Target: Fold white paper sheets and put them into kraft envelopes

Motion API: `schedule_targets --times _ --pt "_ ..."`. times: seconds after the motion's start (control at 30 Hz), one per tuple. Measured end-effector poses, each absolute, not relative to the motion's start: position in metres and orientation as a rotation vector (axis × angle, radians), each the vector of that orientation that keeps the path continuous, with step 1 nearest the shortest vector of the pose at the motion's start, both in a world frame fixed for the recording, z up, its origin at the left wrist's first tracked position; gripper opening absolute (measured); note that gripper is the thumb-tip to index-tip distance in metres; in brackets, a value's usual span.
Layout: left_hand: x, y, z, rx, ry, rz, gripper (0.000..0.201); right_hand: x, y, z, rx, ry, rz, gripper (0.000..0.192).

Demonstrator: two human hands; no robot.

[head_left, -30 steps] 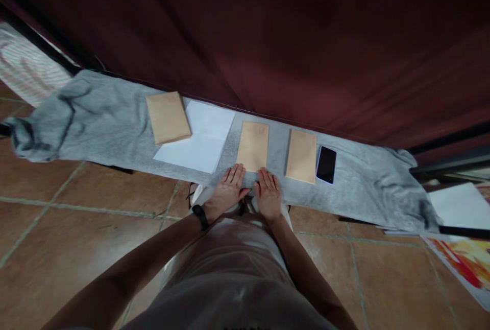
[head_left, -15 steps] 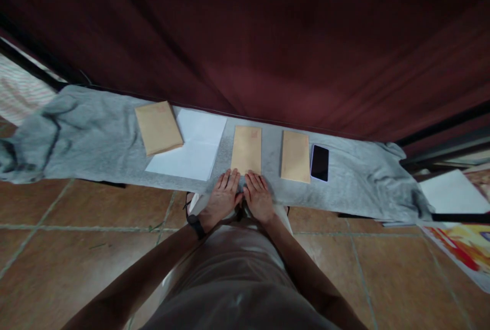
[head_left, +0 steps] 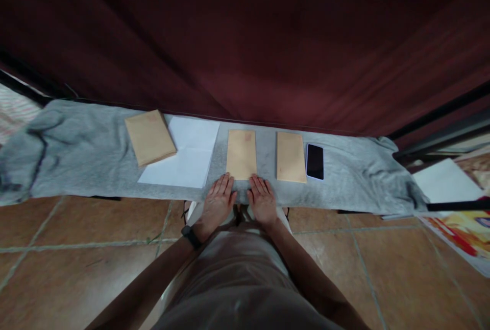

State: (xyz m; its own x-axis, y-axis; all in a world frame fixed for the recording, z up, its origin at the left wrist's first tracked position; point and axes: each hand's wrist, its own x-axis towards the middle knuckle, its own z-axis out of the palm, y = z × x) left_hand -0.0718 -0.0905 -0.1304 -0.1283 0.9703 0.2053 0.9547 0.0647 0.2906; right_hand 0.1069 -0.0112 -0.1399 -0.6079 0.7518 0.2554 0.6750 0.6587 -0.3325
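Left hand (head_left: pixel 217 204) and right hand (head_left: pixel 263 201) apparently flat, fingers extended forward.

Red marks on the middle envelope (head_left: pixel 241 154) are unreadable (too blurred).

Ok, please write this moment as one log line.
left hand: flat on grey cloth, open | right hand: same | both fingers at near edge of middle envelope | phone at right

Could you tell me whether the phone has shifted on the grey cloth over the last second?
No. The phone lies just right of the right-hand envelope, as before; only the camera moved.
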Motion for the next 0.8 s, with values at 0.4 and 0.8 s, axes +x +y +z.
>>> schedule_targets --times 0.4,0.8 --pt "-0.067 0.006 -0.115 2.306 1.944 0.495 0.057 0.107 -0.011 -0.143 -1.103 -2.484 0.281 0.047" --pt "-0.156 0.124 -0.121 2.292 1.972 0.218 0.062 0.103 -0.010 -0.146 -1.045 -2.428 0.210 0.046"
